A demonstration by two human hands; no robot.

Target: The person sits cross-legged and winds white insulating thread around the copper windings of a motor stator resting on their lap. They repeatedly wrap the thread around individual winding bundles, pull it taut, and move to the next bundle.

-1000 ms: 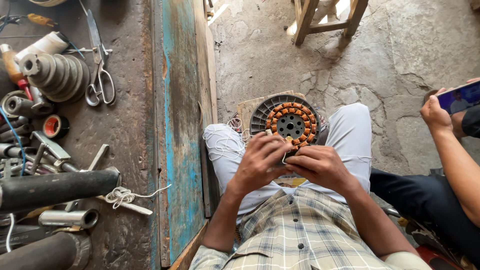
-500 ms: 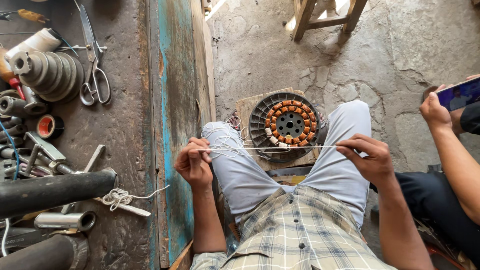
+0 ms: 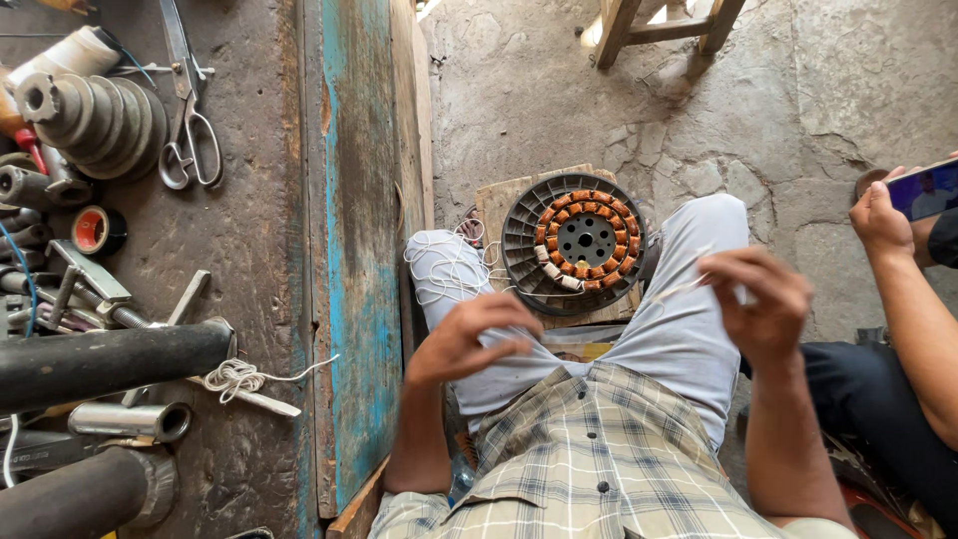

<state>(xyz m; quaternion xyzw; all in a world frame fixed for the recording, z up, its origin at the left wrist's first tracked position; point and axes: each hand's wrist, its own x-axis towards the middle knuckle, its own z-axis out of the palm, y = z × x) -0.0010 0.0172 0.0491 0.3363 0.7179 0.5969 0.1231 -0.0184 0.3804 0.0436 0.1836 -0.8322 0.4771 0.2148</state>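
Floor: cracked grey concrete [image 3: 599, 110], sunlit at the top, with the legs of a wooden stool [image 3: 659, 30] at the upper edge.
Workbench: a dark, grimy bench top [image 3: 249, 250] fills the left side, edged by a plank with worn blue paint [image 3: 354, 250].
On the bench: a stepped metal pulley [image 3: 95, 120] at the upper left, scissors [image 3: 185, 110] just beside it, a small red tape roll [image 3: 98, 230] below, thick black pipes [image 3: 110, 359] lower down, and a knot of white string [image 3: 235, 377] lying by the pipe's end.
Left hand: the left hand [image 3: 469, 339] is over the left thigh, blurred; fingers curled inward, seemingly closed on white thread, though the grip itself is too smeared to tell.
Thread: loose loops of white thread [image 3: 444, 265] lie on the left knee, with a strand running across the lap.
Motor part: a round grey finned disc with a ring of copper coils [image 3: 584, 243] rests on a wooden board [image 3: 499, 205] between the knees, well apart from both hands.
Right hand: the right hand [image 3: 763, 304] is raised over the right thigh, fingertips pressed together pinching a thin white strand.
Other person: at the far right, another person's hand [image 3: 883, 215] grips a phone [image 3: 923, 190].
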